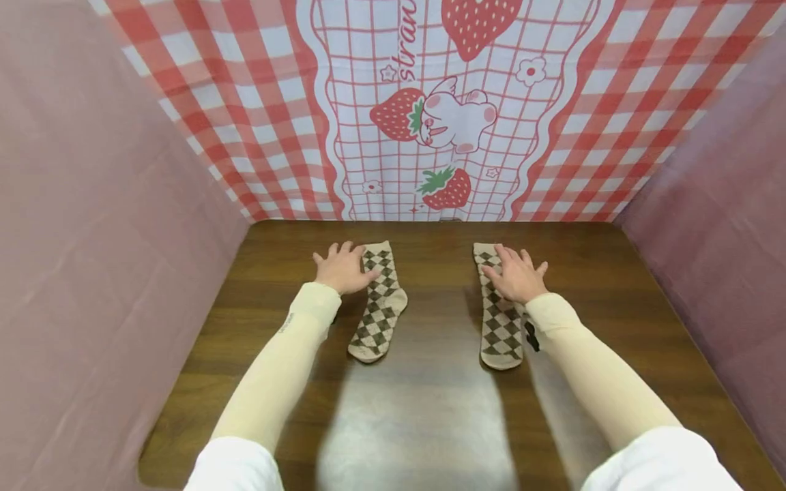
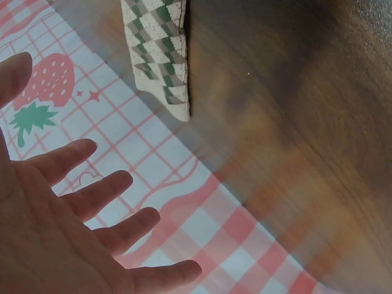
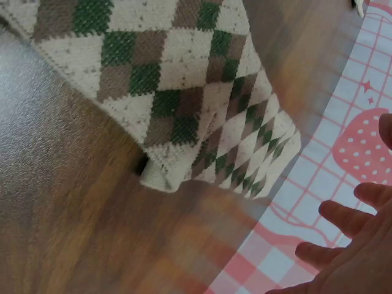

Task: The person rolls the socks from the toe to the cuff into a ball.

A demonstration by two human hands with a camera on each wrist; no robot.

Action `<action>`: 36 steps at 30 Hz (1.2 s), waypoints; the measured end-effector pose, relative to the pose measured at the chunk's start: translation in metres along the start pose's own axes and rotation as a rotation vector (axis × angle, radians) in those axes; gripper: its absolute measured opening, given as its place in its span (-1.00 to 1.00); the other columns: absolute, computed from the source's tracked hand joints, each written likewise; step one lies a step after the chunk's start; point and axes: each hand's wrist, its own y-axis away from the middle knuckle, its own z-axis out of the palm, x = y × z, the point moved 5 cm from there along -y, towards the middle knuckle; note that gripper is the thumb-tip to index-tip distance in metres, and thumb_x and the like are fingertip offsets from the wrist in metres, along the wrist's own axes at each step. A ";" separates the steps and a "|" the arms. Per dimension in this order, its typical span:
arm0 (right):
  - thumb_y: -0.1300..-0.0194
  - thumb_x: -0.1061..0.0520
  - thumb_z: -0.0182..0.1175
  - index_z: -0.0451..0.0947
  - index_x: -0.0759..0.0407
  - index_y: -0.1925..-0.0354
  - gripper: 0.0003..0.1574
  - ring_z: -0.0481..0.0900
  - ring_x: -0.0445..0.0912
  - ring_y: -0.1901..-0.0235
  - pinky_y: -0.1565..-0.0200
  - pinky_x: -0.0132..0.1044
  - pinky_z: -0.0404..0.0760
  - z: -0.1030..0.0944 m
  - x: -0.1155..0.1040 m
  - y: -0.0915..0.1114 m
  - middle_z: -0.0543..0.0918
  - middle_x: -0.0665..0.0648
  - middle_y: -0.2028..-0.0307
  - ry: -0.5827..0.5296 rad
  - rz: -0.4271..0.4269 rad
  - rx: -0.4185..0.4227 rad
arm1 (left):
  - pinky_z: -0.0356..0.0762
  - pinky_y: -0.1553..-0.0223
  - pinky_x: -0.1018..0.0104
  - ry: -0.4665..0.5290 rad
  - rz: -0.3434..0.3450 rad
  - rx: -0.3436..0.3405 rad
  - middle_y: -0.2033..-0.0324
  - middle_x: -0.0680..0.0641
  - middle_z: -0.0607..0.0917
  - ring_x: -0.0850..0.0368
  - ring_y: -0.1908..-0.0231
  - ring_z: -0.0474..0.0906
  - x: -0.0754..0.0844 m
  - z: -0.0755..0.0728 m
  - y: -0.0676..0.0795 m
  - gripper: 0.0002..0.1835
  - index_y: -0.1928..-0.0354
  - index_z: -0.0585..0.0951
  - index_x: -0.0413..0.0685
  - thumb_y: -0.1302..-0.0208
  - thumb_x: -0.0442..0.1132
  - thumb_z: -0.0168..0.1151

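Note:
Two cream socks with green and brown diamonds lie apart on the wooden table. Beside the cuff of the left sock (image 1: 382,310) is my left hand (image 1: 344,269), fingers spread, its thumb overlapping the sock in the head view. My right hand (image 1: 518,276) hovers by the upper part of the right sock (image 1: 502,334), fingers spread and covering part of its edge. In the left wrist view, the left palm (image 2: 55,226) shows nothing held, with the sock's end (image 2: 162,67) beyond it. The right wrist view has the right fingers (image 3: 346,217) extended away from the patterned sock (image 3: 184,79).
The brown wooden table (image 1: 424,409) backs onto a red-and-white checked cloth (image 1: 264,102) printed with strawberries. Pinkish fabric walls (image 1: 92,239) stand on both sides. A small black object (image 1: 531,336) shows beneath the right wrist.

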 end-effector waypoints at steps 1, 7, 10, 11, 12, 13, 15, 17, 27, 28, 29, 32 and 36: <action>-0.48 -0.33 -0.12 -0.08 0.25 -0.54 -0.01 -0.18 0.43 -0.43 -0.15 0.58 -0.43 0.000 0.000 0.001 0.06 0.35 -0.49 -0.006 0.002 -0.002 | -0.13 -0.20 -0.56 0.001 0.001 0.000 -0.41 -0.21 0.28 -0.34 -0.40 0.06 0.001 0.000 0.001 -0.21 -0.47 0.31 0.08 -0.31 0.32 0.07; -0.50 -0.27 -0.10 -0.08 0.27 -0.54 -0.05 -0.16 0.43 -0.43 -0.15 0.58 -0.38 -0.001 0.003 0.002 0.07 0.36 -0.49 -0.026 0.013 -0.016 | -0.16 -0.21 -0.56 0.021 0.018 -0.010 -0.42 -0.21 0.26 -0.34 -0.41 0.05 0.005 -0.002 0.005 -0.21 -0.48 0.29 0.08 -0.32 0.30 0.08; -0.51 -0.23 -0.09 -0.06 0.28 -0.54 -0.08 -0.16 0.42 -0.44 -0.16 0.58 -0.38 -0.003 0.001 0.001 0.06 0.37 -0.48 -0.030 0.016 -0.013 | -0.15 -0.21 -0.55 0.022 0.017 -0.007 -0.42 -0.21 0.26 -0.33 -0.41 0.05 0.005 -0.004 0.007 -0.21 -0.49 0.28 0.08 -0.33 0.30 0.08; -0.51 -0.22 -0.10 -0.06 0.28 -0.53 -0.09 -0.15 0.42 -0.44 -0.16 0.58 -0.39 -0.004 0.001 0.001 0.06 0.38 -0.48 -0.033 0.015 -0.009 | -0.15 -0.21 -0.55 0.020 0.016 -0.003 -0.42 -0.21 0.26 -0.33 -0.41 0.05 0.006 -0.005 0.008 -0.21 -0.48 0.28 0.08 -0.33 0.30 0.07; -0.51 -0.23 -0.10 -0.05 0.28 -0.53 -0.09 -0.15 0.42 -0.43 -0.16 0.58 -0.38 -0.005 0.000 0.000 0.06 0.38 -0.48 -0.035 0.015 -0.006 | -0.15 -0.21 -0.55 0.017 0.013 -0.001 -0.42 -0.21 0.26 -0.33 -0.41 0.05 0.006 -0.006 0.009 -0.22 -0.48 0.28 0.09 -0.34 0.30 0.07; -0.51 -0.24 -0.11 -0.04 0.28 -0.53 -0.08 -0.15 0.42 -0.43 -0.16 0.58 -0.37 -0.005 0.000 0.000 0.06 0.39 -0.48 -0.041 0.016 -0.002 | -0.14 -0.21 -0.54 0.016 0.011 0.002 -0.42 -0.20 0.26 -0.33 -0.41 0.06 0.006 -0.006 0.010 -0.22 -0.48 0.28 0.09 -0.34 0.30 0.07; -0.51 -0.25 -0.11 -0.03 0.29 -0.52 -0.09 -0.13 0.42 -0.43 -0.17 0.58 -0.35 -0.007 0.000 -0.001 0.07 0.40 -0.47 -0.049 0.015 0.010 | -0.13 -0.22 -0.54 0.017 0.007 0.004 -0.43 -0.20 0.25 -0.32 -0.41 0.05 0.008 -0.006 0.012 -0.23 -0.49 0.27 0.09 -0.34 0.28 0.08; -0.51 -0.25 -0.13 -0.03 0.29 -0.52 -0.09 -0.14 0.43 -0.43 -0.17 0.58 -0.31 -0.007 0.002 -0.002 0.06 0.41 -0.47 -0.056 0.016 0.018 | -0.11 -0.22 -0.53 0.030 0.003 0.003 -0.43 -0.20 0.24 -0.32 -0.41 0.04 0.012 -0.006 0.014 -0.22 -0.49 0.26 0.08 -0.33 0.26 0.11; -0.53 -0.04 -0.06 -0.10 0.51 -0.47 -0.12 0.10 0.39 -0.38 -0.31 0.26 0.10 -0.015 0.014 -0.013 0.14 0.55 -0.39 -0.191 0.014 0.040 | 0.29 -0.16 -0.30 0.197 0.023 0.007 -0.40 -0.18 0.31 -0.25 -0.33 0.24 0.039 0.000 0.018 -0.23 -0.46 0.32 0.04 -0.28 0.19 0.20; -0.53 -0.04 -0.07 -0.11 0.53 -0.47 -0.12 0.10 0.39 -0.38 -0.32 0.22 0.13 -0.016 0.016 -0.015 0.13 0.56 -0.39 -0.207 0.023 0.036 | 0.33 -0.14 -0.27 0.226 0.027 0.004 -0.40 -0.17 0.31 -0.23 -0.32 0.27 0.043 0.001 0.019 -0.23 -0.45 0.33 0.03 -0.28 0.19 0.21; -0.53 -0.03 -0.08 -0.11 0.53 -0.47 -0.12 0.09 0.39 -0.38 -0.32 0.21 0.13 -0.017 0.017 -0.016 0.12 0.57 -0.39 -0.226 0.035 0.032 | 0.36 -0.14 -0.24 0.262 0.027 0.000 -0.39 -0.16 0.33 -0.22 -0.32 0.29 0.047 0.002 0.020 -0.24 -0.45 0.33 0.04 -0.28 0.18 0.22; -0.53 -0.05 -0.10 -0.11 0.53 -0.47 -0.12 0.10 0.41 -0.37 -0.30 0.23 0.15 -0.020 0.022 -0.017 0.11 0.58 -0.39 -0.263 0.082 0.017 | 0.43 -0.09 -0.15 0.374 0.002 -0.010 -0.30 -0.16 0.46 -0.16 -0.23 0.42 0.059 0.008 0.024 -0.29 -0.41 0.39 0.01 -0.29 0.13 0.24; -0.54 -0.05 -0.11 -0.12 0.52 -0.47 -0.13 0.16 0.39 -0.36 -0.28 0.22 0.21 -0.020 0.025 -0.017 0.16 0.58 -0.37 -0.362 0.137 -0.016 | 0.48 -0.06 0.00 0.579 -0.058 -0.055 -0.13 -0.15 0.61 -0.08 -0.08 0.54 0.076 0.026 0.030 -0.41 -0.30 0.48 -0.07 -0.32 0.05 0.23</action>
